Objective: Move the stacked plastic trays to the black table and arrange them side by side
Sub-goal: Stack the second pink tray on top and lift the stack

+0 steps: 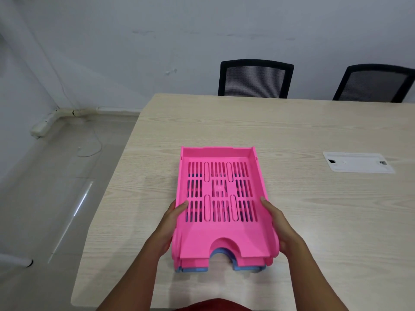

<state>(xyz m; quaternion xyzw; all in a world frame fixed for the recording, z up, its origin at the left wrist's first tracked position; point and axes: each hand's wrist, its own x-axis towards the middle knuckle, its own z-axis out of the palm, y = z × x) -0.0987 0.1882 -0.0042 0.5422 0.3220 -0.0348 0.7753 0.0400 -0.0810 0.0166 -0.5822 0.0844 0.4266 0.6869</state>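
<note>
A stack of plastic trays (221,234) sits on a light wood table (314,209), near its front left part. The top trays are pink with a slotted floor and a rounded notch at the near end; a blue tray (244,267) shows at the bottom. My left hand (173,223) grips the stack's left wall, thumb over the rim. My right hand (280,227) grips the right wall the same way. No black table is in view.
A white cable hatch (358,162) is set into the tabletop at the right. Two black mesh chairs (256,78) (375,84) stand behind the far edge. Grey floor (45,187) with a cable and wall trunking lies to the left.
</note>
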